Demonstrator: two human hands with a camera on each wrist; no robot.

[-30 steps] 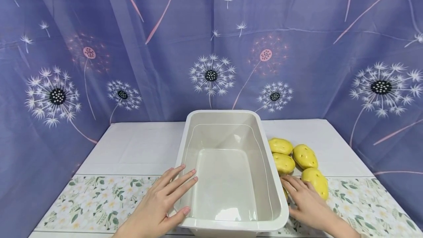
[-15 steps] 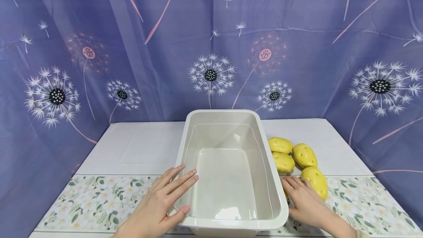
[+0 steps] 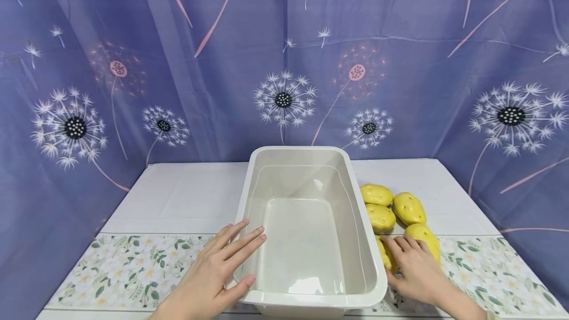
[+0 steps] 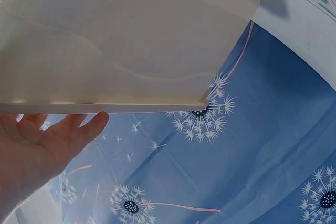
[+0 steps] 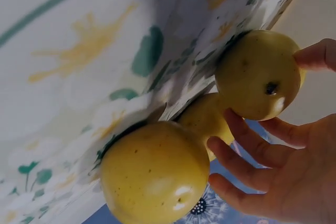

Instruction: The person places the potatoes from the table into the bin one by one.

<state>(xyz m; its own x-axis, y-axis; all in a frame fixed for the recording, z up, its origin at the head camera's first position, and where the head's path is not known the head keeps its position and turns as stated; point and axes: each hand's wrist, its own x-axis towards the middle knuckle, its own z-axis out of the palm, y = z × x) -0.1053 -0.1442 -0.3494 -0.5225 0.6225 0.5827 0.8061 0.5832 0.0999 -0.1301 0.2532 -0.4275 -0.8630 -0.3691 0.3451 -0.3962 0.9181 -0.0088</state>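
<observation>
A deep, off-white plastic tub [image 3: 313,301] stands in the middle of the table with nothing inside. My left hand [image 3: 215,271] rests on its left rim, the fingers fairly straight and spread over the edge. On the tub's right side my right hand [image 3: 417,269] is at the nearest yellow potato [image 3: 383,252], partly covered by the hand in the head view. The right wrist view shows thumb and fingers round that potato [image 5: 258,77], touching it on two sides. It appears to rest on the cloth. Another potato [image 3: 424,240] lies just beyond my knuckles.
More yellow potatoes lie behind, including one by the tub wall [image 3: 380,218], one at the back [image 3: 376,194] and one farther right [image 3: 409,208]. A flowered runner [image 3: 129,273] crosses the white table [image 3: 186,191]. Purple dandelion curtains [image 3: 222,88] enclose the back and sides.
My right hand has shifted slightly to the right, showing more of the nearest potato beside the tub. The left hand has kept its place on the rim.
</observation>
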